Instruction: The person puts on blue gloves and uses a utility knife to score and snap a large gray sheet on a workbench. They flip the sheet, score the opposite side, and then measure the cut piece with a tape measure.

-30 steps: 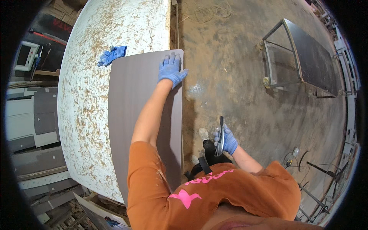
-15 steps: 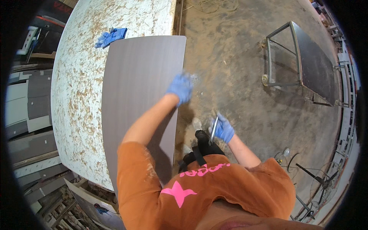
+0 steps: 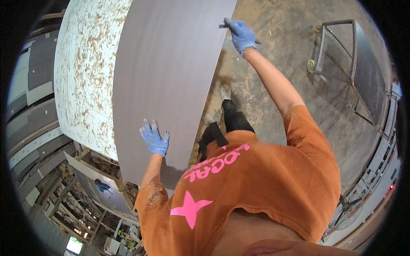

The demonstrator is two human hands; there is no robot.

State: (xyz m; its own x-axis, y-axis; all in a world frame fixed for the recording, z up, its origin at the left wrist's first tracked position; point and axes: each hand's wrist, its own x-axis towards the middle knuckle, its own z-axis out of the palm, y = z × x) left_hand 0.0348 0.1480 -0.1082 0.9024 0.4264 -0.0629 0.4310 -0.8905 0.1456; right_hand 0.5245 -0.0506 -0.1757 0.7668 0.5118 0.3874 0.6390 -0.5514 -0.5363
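Observation:
A large grey board (image 3: 171, 72) lies flat on a white, rust-speckled worktable (image 3: 85, 64). My left hand (image 3: 154, 137), in a blue glove, presses flat on the board near its close end, fingers spread. My right hand (image 3: 241, 35), also blue-gloved, reaches far forward to the board's right edge and grips a thin dark hand tool (image 3: 228, 25) whose tip rests against that edge. I wear an orange shirt with pink print.
A metal-framed cart (image 3: 350, 59) stands on the dusty concrete floor to the right. Stacked grey panels (image 3: 30, 94) lie left of the worktable. Shelving and clutter sit at the lower left. My shoes (image 3: 225, 91) are on the floor beside the board.
My view has moved closer over the board. My right hand swung with the tool from down by my side up to the board's far right edge. My left hand slid back toward the near end.

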